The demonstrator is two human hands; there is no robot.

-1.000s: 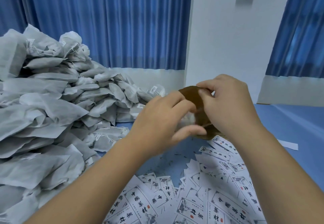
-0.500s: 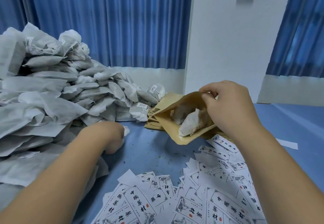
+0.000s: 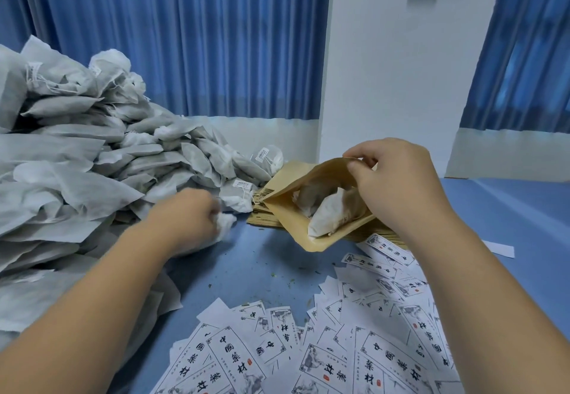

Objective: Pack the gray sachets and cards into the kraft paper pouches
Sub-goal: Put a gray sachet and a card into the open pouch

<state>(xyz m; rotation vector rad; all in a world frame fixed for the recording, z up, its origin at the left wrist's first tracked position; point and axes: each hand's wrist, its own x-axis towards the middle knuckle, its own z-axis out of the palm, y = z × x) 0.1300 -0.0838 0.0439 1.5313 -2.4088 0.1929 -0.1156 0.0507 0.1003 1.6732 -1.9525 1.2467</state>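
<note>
Right grip [image 3: 398, 184] is clamped on the upper lip of a kraft pouch [image 3: 287, 221]. Thumb and fingers pinch the paper edge, so the mouth gapes toward the left grip [image 3: 188, 221]. Two packed sachets [image 3: 330, 214] lie inside, the nearer one poking out over the lower lip.

The left grip is blurred and sits well to the left of the pouch, at the foot of the sachet heap [image 3: 92, 162]. Its fingers look curled round a fresh sachet [image 3: 226, 222] whose pale end shows past the knuckles. The blur hides how firm that hold is.

The sachets look light and soft, like small pillows of loose filling that will squash and bend, so a hold round the middle should serve best. Their strings and tags could snag on the pouch lip. The pouch is thin paper, stiff enough to stand open but quick to crease. Hung from one lip, it will likely sag as it fills. The cards [image 3: 370, 347] are thin, slick slips lying flat, and are probably easiest lifted by an edge after sliding one free.

Directly beneath the right grip lies a stack of flat pouches [image 3: 265, 219]. The cards fan out under the right forearm and toward the person. Green crumbs [image 3: 271, 275] dot the blue worktop [image 3: 246, 258] between the two grips, and a white slip [image 3: 499, 247] lies off to the right. Blue curtains [image 3: 185, 38] and a white wall [image 3: 385, 69] stand beyond both.

The protruding sachet partly blocks the mouth and may want pushing deeper first. The heap slopes down toward the left grip and could slide.
</note>
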